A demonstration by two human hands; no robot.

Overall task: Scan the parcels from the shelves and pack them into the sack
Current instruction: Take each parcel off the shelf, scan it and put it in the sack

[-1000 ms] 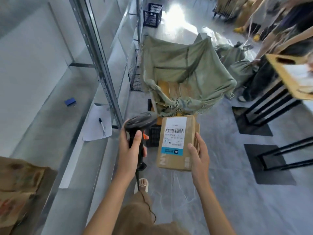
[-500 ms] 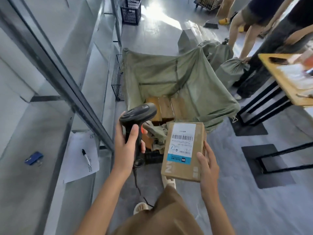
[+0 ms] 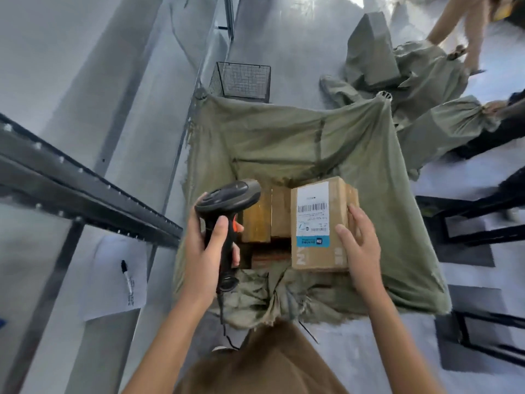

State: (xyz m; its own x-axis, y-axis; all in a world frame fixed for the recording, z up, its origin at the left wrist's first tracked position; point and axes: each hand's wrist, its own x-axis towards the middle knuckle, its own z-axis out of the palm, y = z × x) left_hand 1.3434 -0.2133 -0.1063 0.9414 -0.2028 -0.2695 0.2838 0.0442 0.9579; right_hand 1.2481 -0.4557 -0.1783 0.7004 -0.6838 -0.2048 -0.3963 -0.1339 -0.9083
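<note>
One brown cardboard parcel (image 3: 319,223), gripped by our right hand (image 3: 359,245), now hangs over the green fabric sack (image 3: 284,143); our left hand (image 3: 204,251) clasps the black handheld scanner (image 3: 227,200). Drop next, we judge.

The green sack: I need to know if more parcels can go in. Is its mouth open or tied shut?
Open. The green sack has its rim spread wide, and cardboard boxes show inside.

Parcel (image 3: 319,223) over open sack (image 3: 403,200), scanner (image 3: 225,211) just left, shelves (image 3: 85,194) further left, basket (image 3: 241,81) behind sack.
</note>
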